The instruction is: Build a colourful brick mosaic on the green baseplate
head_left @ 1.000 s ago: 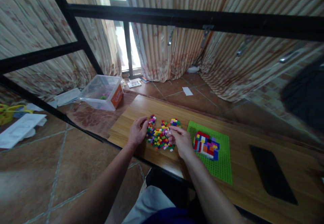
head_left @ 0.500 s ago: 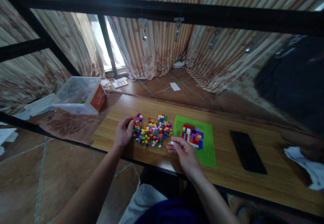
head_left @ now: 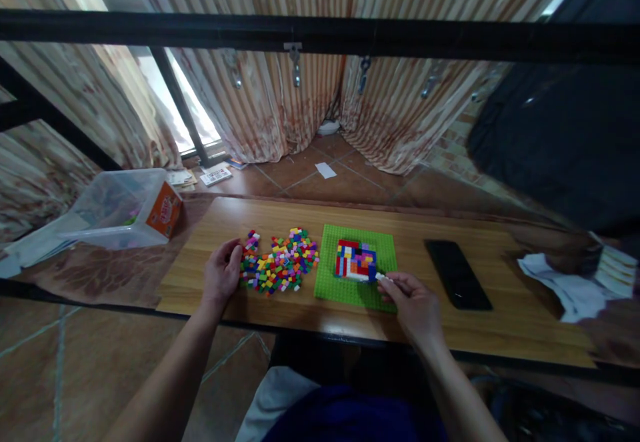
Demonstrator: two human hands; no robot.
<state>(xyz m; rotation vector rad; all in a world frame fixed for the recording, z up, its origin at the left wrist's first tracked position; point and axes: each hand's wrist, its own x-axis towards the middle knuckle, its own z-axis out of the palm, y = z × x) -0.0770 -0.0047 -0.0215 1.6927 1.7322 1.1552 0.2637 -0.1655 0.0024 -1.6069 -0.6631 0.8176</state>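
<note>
My right hand (head_left: 417, 302) pinches a small white building brick (head_left: 381, 277) between thumb and fingertips, by the lower right corner of a mosaic of coloured bricks (head_left: 356, 262). That mosaic is fixed on a green studded baseplate (head_left: 327, 289), with red along its top and blue at its lower right. Whether the white brick touches the plate I cannot tell. Resting on the table, my left hand (head_left: 223, 272) lies against the left edge of a loose pile of small bricks (head_left: 280, 265). Its fingers are loosely bent, thumb and forefinger apart, and nothing shows in them.
A black phone (head_left: 457, 275) lies right of the baseplate on the wooden table (head_left: 210, 219). Crumpled white paper (head_left: 555, 289) sits near the right end. Beyond the left end stands a clear plastic box (head_left: 123, 209) with an orange label. A dark bar (head_left: 320, 34) crosses above.
My right hand has carried the white brick rightward from beside the pile to the mosaic's lower right corner. My left hand stays at the pile's left edge. The whole view has shifted.
</note>
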